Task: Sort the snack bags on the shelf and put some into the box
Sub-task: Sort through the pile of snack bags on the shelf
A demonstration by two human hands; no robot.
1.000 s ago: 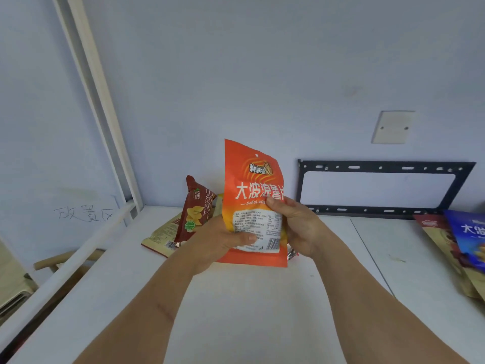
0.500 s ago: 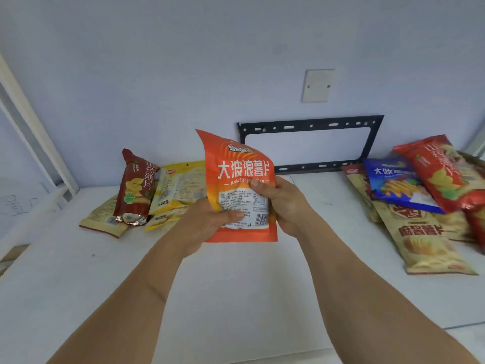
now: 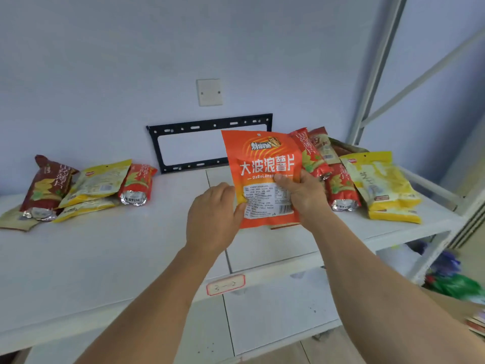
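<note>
An orange snack bag (image 3: 259,158) with white lettering stands upright above the white shelf (image 3: 105,245), held in both hands. My left hand (image 3: 214,215) pinches its lower left edge. My right hand (image 3: 304,195) grips its lower right side, thumb across the front. On the shelf's left lie a dark red bag (image 3: 46,185), yellow bags (image 3: 97,181) and a red bag (image 3: 136,183). To the right, behind the held bag, lie red bags (image 3: 341,190) and yellow bags (image 3: 380,179).
A black metal bracket (image 3: 181,130) and a blank wall plate (image 3: 209,92) are on the back wall. A white shelf post (image 3: 378,69) rises at right. A label (image 3: 225,285) sticks on the shelf's front edge. Blurred coloured items (image 3: 454,282) lie lower right.
The view has swung right and pulled back; the orange bag, still held in both hands, now sits in front of the right pile. The blue bag no longer shows.
</note>
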